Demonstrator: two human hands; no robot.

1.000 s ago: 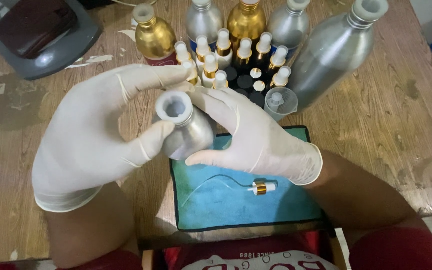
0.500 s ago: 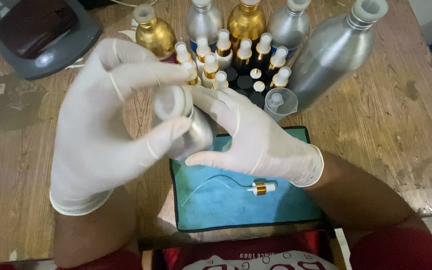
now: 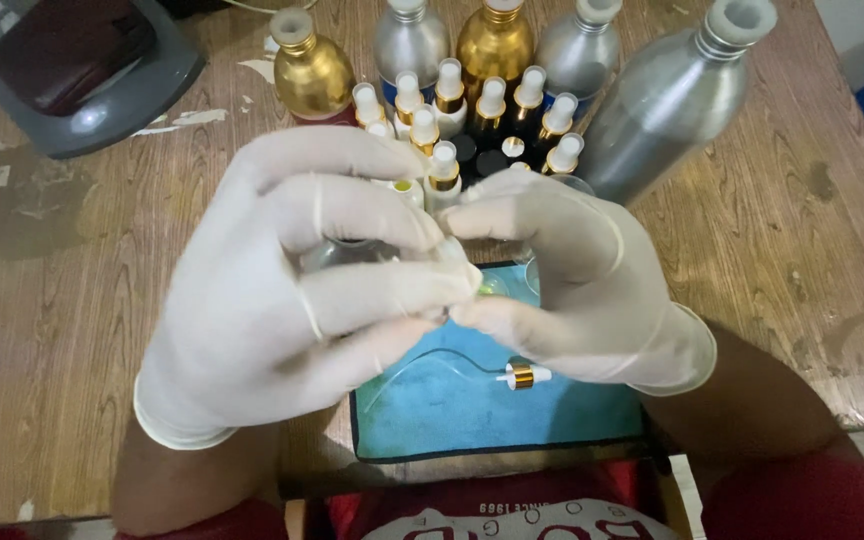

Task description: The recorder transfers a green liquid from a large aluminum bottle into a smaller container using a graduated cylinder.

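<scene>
Two gloved hands meet above the wooden worktop (image 3: pixel 102 300), and nearly everything else lies beyond the grip. Farthest from it, up and to the left, sits a grey machine (image 3: pixel 82 70) with a dark lid. Behind the grip, to the right, a big silver bottle (image 3: pixel 667 100) leans; beside that stand gold and silver bottles (image 3: pixel 497 45), then a cluster of small spray vials (image 3: pixel 442 170) with white caps and gold collars, just behind the fingertips. Under the grip lies a blue mat (image 3: pixel 492 420). On it rests a loose pump (image 3: pixel 522 375) with a gold collar and a thin clear tube, just below the right hand.

The left hand (image 3: pixel 292 300) wraps round a small silver bottle (image 3: pixel 347 255), fingers curled tight over it so only a sliver of its shoulder shows. The right hand (image 3: pixel 582 290) closes in at the bottle's mouth, fingertips pinched; whether they hold anything I cannot tell.

The bottle looks like smooth, stiff metal, probably light and slippery against latex. The round body seems the safest place to take hold, leaving the neck free.
</scene>
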